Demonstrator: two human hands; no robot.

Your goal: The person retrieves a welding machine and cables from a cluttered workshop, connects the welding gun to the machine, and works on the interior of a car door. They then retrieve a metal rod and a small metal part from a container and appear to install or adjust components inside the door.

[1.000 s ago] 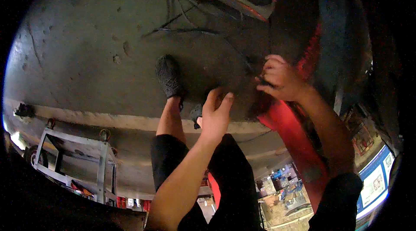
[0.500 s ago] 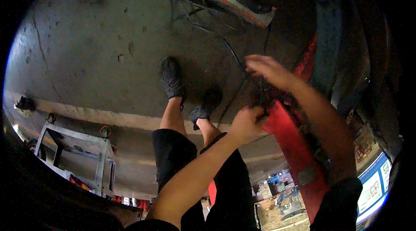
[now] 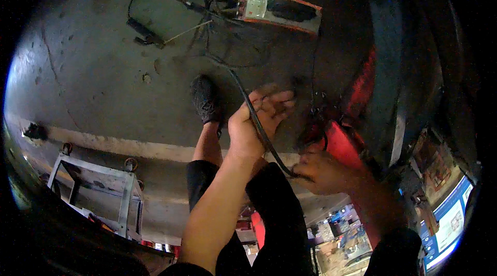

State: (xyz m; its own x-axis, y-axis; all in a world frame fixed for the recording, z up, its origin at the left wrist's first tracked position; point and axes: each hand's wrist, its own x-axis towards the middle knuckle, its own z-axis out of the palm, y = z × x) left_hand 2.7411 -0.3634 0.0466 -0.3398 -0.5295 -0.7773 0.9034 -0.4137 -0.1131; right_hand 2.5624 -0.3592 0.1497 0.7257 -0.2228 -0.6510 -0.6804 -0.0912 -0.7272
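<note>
Just by red beam [image 3: 342,147], right grip [image 3: 327,172] tight on cable [image 3: 242,88], left grip [image 3: 242,132] loosely spread

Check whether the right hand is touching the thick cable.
Touching. The head view shows the thick cable running into the right hand, its end between the fingers.

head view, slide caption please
Right hand holds a black cable that crosses the left hand, above a dark floor.
</note>
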